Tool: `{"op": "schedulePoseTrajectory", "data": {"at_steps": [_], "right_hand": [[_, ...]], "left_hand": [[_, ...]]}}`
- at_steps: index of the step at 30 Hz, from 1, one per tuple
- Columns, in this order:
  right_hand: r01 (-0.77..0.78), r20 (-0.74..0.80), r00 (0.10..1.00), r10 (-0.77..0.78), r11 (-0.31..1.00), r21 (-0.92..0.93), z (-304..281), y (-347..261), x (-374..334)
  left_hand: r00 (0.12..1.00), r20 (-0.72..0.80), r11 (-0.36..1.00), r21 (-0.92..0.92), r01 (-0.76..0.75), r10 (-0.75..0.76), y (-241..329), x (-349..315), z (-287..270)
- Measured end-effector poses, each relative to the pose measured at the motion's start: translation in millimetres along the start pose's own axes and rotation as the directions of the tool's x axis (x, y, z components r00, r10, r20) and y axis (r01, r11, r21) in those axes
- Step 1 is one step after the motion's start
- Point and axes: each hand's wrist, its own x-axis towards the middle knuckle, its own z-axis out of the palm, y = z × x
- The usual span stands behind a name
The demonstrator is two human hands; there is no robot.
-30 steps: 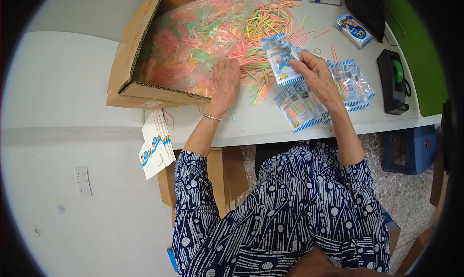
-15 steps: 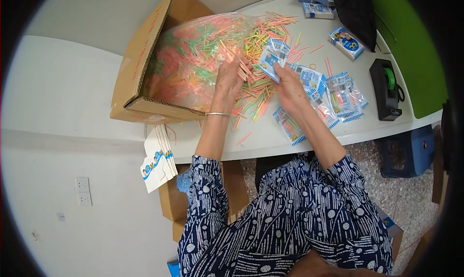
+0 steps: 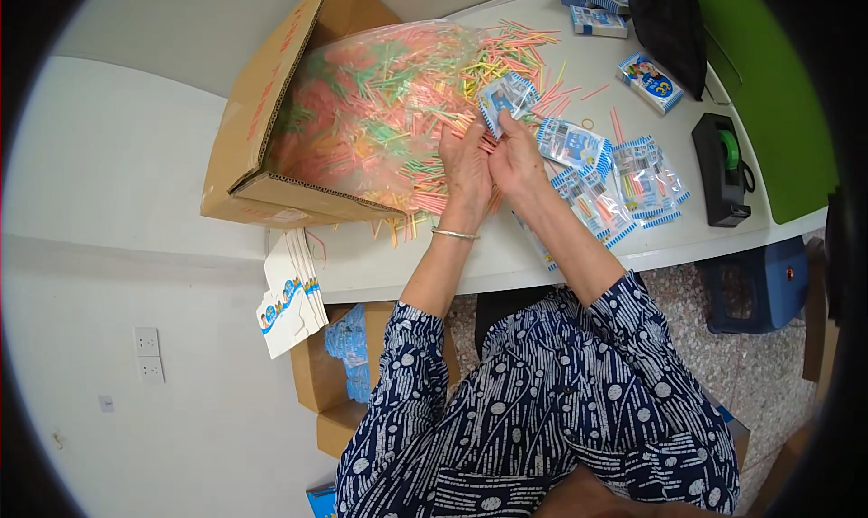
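In front of me my left hand (image 3: 466,163) is closed around a small bunch of thin pink sticks (image 3: 489,144), which show between the two hands. My right hand (image 3: 519,159) pinches a small clear packet with blue-and-white striped edges (image 3: 507,98), its thumb lying on the front. The two hands touch, or nearly so, and the sticks lie just below the packet. Whether any stick end is inside the packet is hidden. Beneath and beyond the hands spreads a loose heap of pink, yellow and green sticks (image 3: 515,48).
At the left a cardboard box (image 3: 262,111) lies tipped with a large clear bag of sticks (image 3: 362,111) spilling out. Filled packets (image 3: 644,179) overlap to the right. Farther right are a black tape dispenser (image 3: 719,170), a small blue-and-white box (image 3: 649,82) and a black bag (image 3: 667,30).
My left hand has moved right from the bag's edge with the sticks, up against my right hand. My right hand and the packet have shifted slightly left, and the packet has tilted.
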Motion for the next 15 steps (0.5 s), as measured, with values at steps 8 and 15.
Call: {"op": "schedulePoseTrajectory", "data": {"at_steps": [8,15], "right_hand": [[-0.008,0.004,1.0,0.008,1.0,-0.007,4.8,-3.4,-7.2],[0.038,0.111,0.993,-0.027,0.995,-0.095,5.3,-6.4,-6.7]], "left_hand": [[0.998,0.05,0.999,0.026,0.031,-0.032,1.5,-2.8,1.3],[0.993,0.115,0.99,0.143,0.018,-0.035,13.6,1.0,-3.4]]}}
